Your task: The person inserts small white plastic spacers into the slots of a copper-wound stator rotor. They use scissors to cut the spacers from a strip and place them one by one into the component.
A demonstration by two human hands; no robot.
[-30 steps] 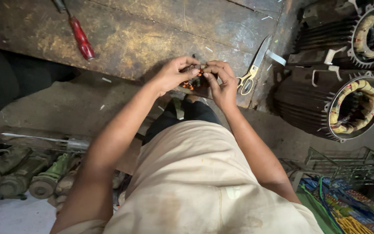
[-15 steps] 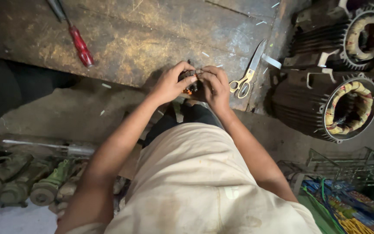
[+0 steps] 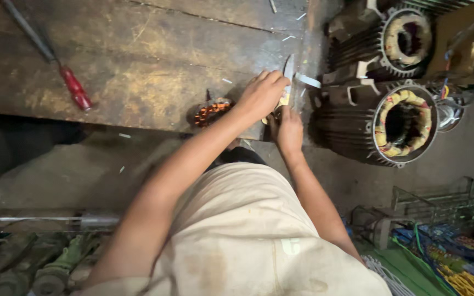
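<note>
My left hand (image 3: 261, 94) reaches across the worn wooden bench (image 3: 154, 71) and closes over a pair of scissors (image 3: 288, 71) with yellow handles. The blades point away from me. My right hand (image 3: 288, 130) rests at the bench's front edge just below the scissor handles, its fingertips hidden under my left hand. A small round motor part with copper windings (image 3: 210, 112) lies by itself on the bench edge, left of both hands.
A red-handled screwdriver (image 3: 73, 87) lies at the bench's left. Two large finned motor stators (image 3: 396, 123) (image 3: 407, 38) stand right of the bench. Old green parts (image 3: 39, 271) lie on the floor at lower left, and wire racks with coloured cables (image 3: 440, 241) at lower right.
Both hands held the small wound part together before. Now it lies on the bench, and my left hand has moved right onto the scissors, with the right hand just below.
</note>
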